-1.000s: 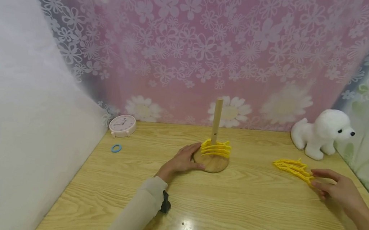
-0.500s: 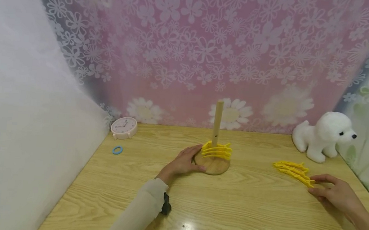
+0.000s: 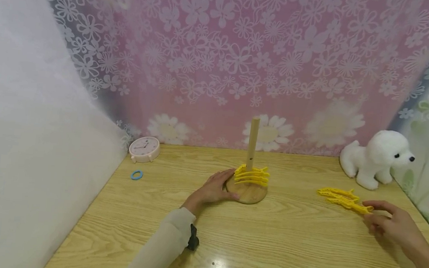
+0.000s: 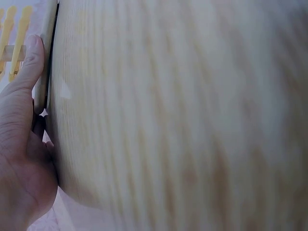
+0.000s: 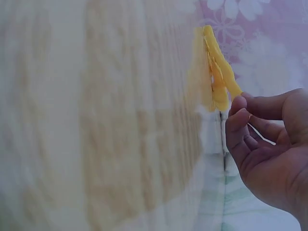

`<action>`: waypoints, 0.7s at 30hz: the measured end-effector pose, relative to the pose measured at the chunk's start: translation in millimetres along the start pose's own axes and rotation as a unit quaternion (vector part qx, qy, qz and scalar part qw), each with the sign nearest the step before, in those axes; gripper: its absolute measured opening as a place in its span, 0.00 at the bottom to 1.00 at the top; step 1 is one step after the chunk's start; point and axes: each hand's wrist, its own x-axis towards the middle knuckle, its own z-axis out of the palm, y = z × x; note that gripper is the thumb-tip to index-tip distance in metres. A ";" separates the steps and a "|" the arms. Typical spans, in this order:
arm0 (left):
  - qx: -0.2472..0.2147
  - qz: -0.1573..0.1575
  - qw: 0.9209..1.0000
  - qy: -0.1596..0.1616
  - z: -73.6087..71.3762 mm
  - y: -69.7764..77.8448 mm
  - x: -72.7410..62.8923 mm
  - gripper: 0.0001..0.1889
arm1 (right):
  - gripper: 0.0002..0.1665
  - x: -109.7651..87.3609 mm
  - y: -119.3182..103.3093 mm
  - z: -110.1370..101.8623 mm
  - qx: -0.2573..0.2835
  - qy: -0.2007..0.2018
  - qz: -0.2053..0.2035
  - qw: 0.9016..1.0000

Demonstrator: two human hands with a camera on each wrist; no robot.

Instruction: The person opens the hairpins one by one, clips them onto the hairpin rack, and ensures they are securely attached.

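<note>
My left hand (image 3: 214, 188) grips the round base (image 3: 250, 193) of a wooden stand at its left edge, with the thumb (image 4: 32, 62) lying over the rim. From the base rises an upright wooden post (image 3: 253, 143). Several yellow hair clips (image 3: 251, 179) are stacked across the lower post, above the base. To the right, my right hand (image 3: 394, 224) pinches the end of one long yellow hair clip (image 5: 224, 65) between thumb and fingertips. That clip slants up from the others (image 3: 332, 193) lying close beside it on the table.
A white toy dog (image 3: 375, 159) sits at the back right, beyond the loose clips. At the back left stand a pink clock (image 3: 144, 148) and, in front of it, a blue ring (image 3: 137, 175). A pink flowered cloth (image 3: 223, 67) closes off the table's far edge.
My right fingers have closed on the nearest clip and drawn it slightly right, apart from the other clips. The left hand and the stand stay in place.
</note>
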 end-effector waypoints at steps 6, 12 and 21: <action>0.003 0.005 1.000 0.002 1.6 -2.4 1.3 0.54 | 0.22 -2.1 -1.9 1.0 0.021 -0.002 -0.054 0.998; 0.009 0.014 1.000 -0.001 4.6 -5.1 1.9 0.54 | 0.18 -0.3 -9.9 5.9 0.037 0.020 -0.091 0.995; 0.012 0.012 1.000 0.003 2.9 -4.7 3.4 0.54 | 0.17 5.9 -35.6 8.9 0.070 0.043 -0.108 0.991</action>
